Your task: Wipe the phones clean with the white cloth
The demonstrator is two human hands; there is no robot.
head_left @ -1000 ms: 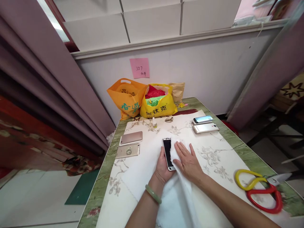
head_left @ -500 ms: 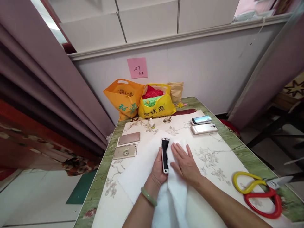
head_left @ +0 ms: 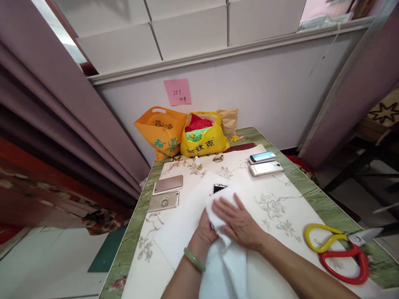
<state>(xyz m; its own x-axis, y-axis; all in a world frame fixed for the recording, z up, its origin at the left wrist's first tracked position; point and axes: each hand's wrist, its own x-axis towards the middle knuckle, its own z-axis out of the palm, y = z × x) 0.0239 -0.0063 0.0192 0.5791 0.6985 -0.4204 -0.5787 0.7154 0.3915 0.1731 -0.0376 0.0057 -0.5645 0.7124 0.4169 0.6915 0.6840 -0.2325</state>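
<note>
A white cloth [head_left: 230, 265] lies over the middle of the table. A phone with a dark screen [head_left: 219, 187] lies under a fold of it, only its top end showing. My right hand [head_left: 240, 222] rests flat on that fold, fingers stretched out, pressing the cloth onto the phone. My left hand [head_left: 204, 232], a green bangle on its wrist, grips the phone's left edge, fingers curled and partly hidden by the cloth.
Two gold phones [head_left: 166, 191] lie at the left, two more phones [head_left: 264, 164] at the right. Scissors [head_left: 339, 251] with red and yellow handles lie near the right edge. Orange bag [head_left: 158, 133] and yellow bag [head_left: 202, 135] stand at the far end by the wall.
My right hand has drawn the cloth leftward across the phone, so the screen that showed earlier is now almost fully covered. My left hand stays on the phone's left edge.
</note>
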